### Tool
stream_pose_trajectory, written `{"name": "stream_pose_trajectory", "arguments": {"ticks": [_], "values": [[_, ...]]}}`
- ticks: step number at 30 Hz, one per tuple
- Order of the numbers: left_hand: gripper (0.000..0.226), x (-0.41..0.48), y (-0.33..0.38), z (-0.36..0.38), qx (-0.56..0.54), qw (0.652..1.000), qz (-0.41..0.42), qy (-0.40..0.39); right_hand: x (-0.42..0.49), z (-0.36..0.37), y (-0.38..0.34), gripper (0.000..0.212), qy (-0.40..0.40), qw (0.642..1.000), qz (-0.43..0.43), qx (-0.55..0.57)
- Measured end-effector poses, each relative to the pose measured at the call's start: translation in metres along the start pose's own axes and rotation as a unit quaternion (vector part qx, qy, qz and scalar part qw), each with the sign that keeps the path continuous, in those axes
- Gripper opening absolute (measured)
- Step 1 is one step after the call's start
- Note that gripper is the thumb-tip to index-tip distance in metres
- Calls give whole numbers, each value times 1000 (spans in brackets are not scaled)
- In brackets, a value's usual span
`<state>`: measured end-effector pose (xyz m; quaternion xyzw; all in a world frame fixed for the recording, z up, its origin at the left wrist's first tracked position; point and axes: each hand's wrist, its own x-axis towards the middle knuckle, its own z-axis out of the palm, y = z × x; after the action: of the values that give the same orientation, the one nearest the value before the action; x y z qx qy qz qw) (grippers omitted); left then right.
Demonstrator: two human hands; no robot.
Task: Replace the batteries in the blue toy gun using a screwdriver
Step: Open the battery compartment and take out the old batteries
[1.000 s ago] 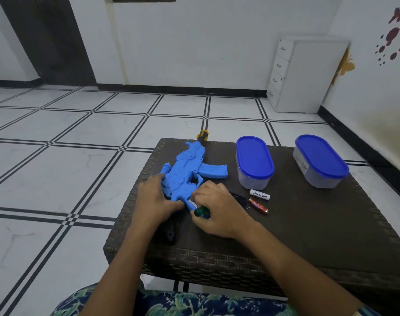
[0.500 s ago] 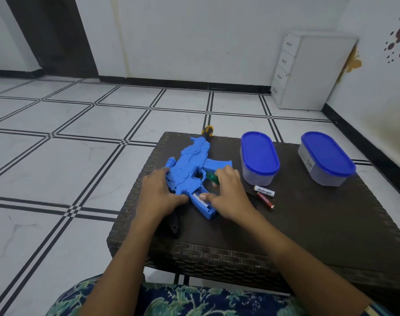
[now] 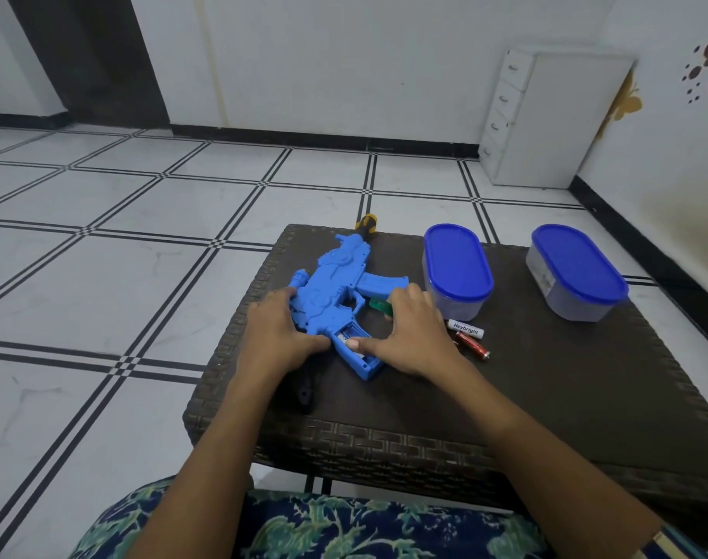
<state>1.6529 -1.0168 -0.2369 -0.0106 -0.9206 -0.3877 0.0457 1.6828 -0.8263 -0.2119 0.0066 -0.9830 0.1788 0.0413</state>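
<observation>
On the dark wicker table [image 3: 586,397] the blue toy gun [image 3: 332,288] lies flat. The left hand [image 3: 277,336] clasps its body. The right hand [image 3: 412,336], thumb in the open battery compartment [image 3: 346,334], curls round a green-handled screwdriver [image 3: 378,305]. Two loose batteries [image 3: 465,328] lie just beside.

There is one blue toy gun [image 3: 328,300] on one counter [image 3: 545,397]. Two grips are on it, the left grip [image 3: 277,336] and the right grip [image 3: 414,336]. There is one green-handled screwdriver [image 3: 378,305] and one yellow-and-black tool handle [image 3: 366,222]. Two batteries lie loose, a white battery [image 3: 466,329] and a red battery [image 3: 473,345]. At least one more, the fitted battery [image 3: 344,336], shows in the gun's open compartment, though the full number inside cannot be told. There are two blue-lidded tubs, the left tub [image 3: 457,268] and the right tub [image 3: 578,268]. There is also one dark piece [image 3: 305,391] and one white drawer unit [image 3: 553,119].
</observation>
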Motion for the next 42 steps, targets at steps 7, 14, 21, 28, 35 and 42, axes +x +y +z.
{"name": "stream_pose_trajectory", "arguments": {"ticks": [7,14,21,28,35,42], "values": [[93,1,-1,0,0,1000,4,6,1,-4,-9,71,-25,998,41,-30],[93,0,-1,-1,8,1000,5,1,-1,-10,-15,63,-78,994,16,-74],[92,-1,-1,-1,6,1000,7,-1,-7,-13,-19,35,-125,985,-98,-69],[90,-2,-1,-2,13,1000,9,-3,-5,-14,-20,33,-129,980,-129,-80],[88,0,0,-2,8,1000,1,1,0,-17,-12,26,-183,972,-144,-36],[89,0,0,-2,4,1000,4,3,-1,-18,-15,12,-96,979,-166,68]]}}
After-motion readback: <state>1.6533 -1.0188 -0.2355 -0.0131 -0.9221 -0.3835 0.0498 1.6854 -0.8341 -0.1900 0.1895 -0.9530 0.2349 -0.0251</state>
